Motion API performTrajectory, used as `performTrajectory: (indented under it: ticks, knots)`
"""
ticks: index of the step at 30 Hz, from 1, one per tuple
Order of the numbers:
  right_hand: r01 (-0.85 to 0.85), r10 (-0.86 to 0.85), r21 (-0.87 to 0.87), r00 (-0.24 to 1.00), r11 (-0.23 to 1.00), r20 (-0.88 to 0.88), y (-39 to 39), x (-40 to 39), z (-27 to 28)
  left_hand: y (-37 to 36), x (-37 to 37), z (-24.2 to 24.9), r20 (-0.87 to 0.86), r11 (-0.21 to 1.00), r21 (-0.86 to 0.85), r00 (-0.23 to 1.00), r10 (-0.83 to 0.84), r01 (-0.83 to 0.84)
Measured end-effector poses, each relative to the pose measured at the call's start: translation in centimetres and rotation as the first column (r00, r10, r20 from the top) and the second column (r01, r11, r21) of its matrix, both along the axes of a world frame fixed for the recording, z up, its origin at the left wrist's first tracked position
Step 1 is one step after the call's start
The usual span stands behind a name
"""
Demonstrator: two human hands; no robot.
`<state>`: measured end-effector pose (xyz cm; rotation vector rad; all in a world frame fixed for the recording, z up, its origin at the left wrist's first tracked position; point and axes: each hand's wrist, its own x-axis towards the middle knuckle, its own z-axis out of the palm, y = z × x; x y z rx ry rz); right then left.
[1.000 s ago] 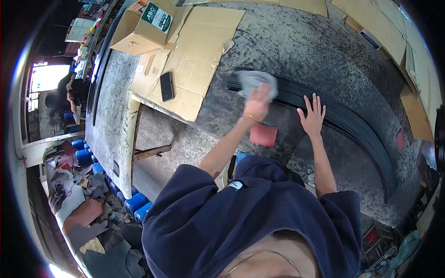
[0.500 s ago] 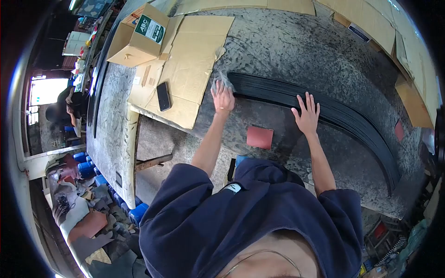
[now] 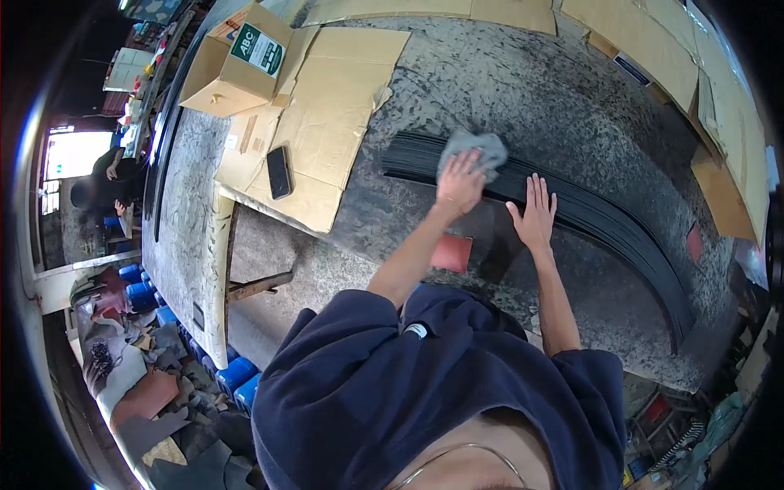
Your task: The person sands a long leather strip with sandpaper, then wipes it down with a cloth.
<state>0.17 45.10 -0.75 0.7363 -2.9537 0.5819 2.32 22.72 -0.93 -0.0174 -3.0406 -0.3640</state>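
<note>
Our left hand point(image 3: 459, 181) presses a grey rag point(image 3: 474, 149) near the black strips' point(image 3: 588, 214) end, probably gripping it; right hand point(image 3: 534, 216) lies flat, open, bare surface point(image 3: 572, 106) beyond.

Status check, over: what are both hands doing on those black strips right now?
Left hand pressing grey cloth on black strips. Right hand flat on them, fingers spread. Nothing blocking.

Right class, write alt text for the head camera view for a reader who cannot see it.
A person's left hand presses a grey cloth on a long stack of black strips across a mottled table, the right hand flat on the strips. A phone lies on cardboard nearby.
</note>
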Motion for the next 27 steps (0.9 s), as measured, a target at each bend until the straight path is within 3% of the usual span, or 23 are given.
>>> performTrajectory:
  ticks: [6, 8, 9, 11, 12, 13, 14, 15, 16, 17, 18, 20, 22, 24, 25, 27]
  knots:
    - [0.015, -0.015, 0.017, 1.000, 1.000, -0.001, -0.2, 0.0, -0.1, -13.0, 1.0, -1.8, 0.041, 0.912, -0.186, 0.925, 0.378, -0.365]
    - [0.025, -0.025, 0.015, 1.000, 1.000, 0.004, 0.0, -0.2, -0.1, -15.7, 1.5, -0.5, 0.022, 0.805, -0.132, 0.810, 0.586, -0.578]
    - [0.027, -0.028, 0.028, 1.000, 0.999, 0.003, 0.0, 0.0, -0.1, -15.9, 1.3, -0.7, 0.022, 0.807, -0.140, 0.813, 0.582, -0.573]
    - [0.036, -0.036, 0.048, 0.999, 0.998, 0.004, -0.3, 0.3, 0.0, -16.2, 0.7, -1.2, -0.181, 0.756, 0.016, 0.742, 0.646, -0.655]
    - [0.036, -0.036, 0.042, 0.999, 0.998, 0.006, -0.5, 0.1, 0.0, -15.3, 0.2, -0.9, -0.210, 0.888, -0.063, 0.876, 0.433, -0.455]
    - [0.034, -0.033, 0.037, 0.999, 0.999, -0.004, -0.4, 0.1, 0.0, -11.6, -0.7, 0.5, -0.242, 0.939, 0.078, 0.907, 0.344, -0.335]
    - [0.031, -0.030, 0.036, 0.999, 0.999, -0.014, -0.4, 0.2, 0.0, -8.3, -1.6, 0.3, -0.203, 0.968, 0.035, 0.947, 0.249, -0.247]
    - [0.023, -0.022, 0.034, 0.999, 0.999, -0.030, -0.3, 0.2, 0.0, -4.7, -2.0, 1.6, -0.048, 0.996, 0.018, 0.995, 0.085, -0.084]
    - [0.023, -0.022, 0.036, 0.999, 0.999, -0.031, -0.3, 0.2, 0.1, -1.9, -2.4, 1.3, 0.091, 0.992, 0.002, 0.988, -0.125, 0.125]
    - [0.018, -0.017, 0.022, 1.000, 1.000, -0.019, -0.3, 0.1, 0.2, 0.7, -2.1, 0.8, 0.093, 0.955, -0.079, 0.956, -0.277, 0.284]
    - [0.012, -0.012, 0.011, 1.000, 1.000, -0.005, -0.2, 0.1, 0.3, 1.6, -1.8, 1.1, -0.085, 0.974, -0.015, 0.970, -0.226, 0.226]
    - [0.012, -0.012, 0.004, 1.000, 1.000, 0.002, 0.0, -0.3, 0.5, 1.3, -1.6, 1.9, 0.088, 0.984, 0.108, 0.984, -0.152, 0.142]
    - [0.015, -0.015, -0.007, 0.999, 1.000, 0.041, 0.4, 0.7, 0.4, -1.9, -1.4, 2.0, 0.189, 0.996, -0.088, 0.982, -0.010, 0.027]
    - [0.022, -0.022, -0.025, 1.000, 0.999, 0.000, 0.0, -0.1, 0.1, -8.1, -1.0, -0.5, 0.173, 0.972, -0.133, 0.961, 0.213, -0.192]
    - [0.018, -0.019, -0.025, 0.999, 1.000, -0.034, 0.0, 0.0, 0.1, -11.2, -0.2, -1.1, 0.005, 0.943, -0.073, 0.946, 0.325, -0.324]
    - [0.025, -0.026, -0.015, 0.999, 1.000, -0.035, -0.1, 0.0, 0.0, -17.5, 0.3, -0.6, 0.173, 0.863, -0.130, 0.846, 0.504, -0.488]
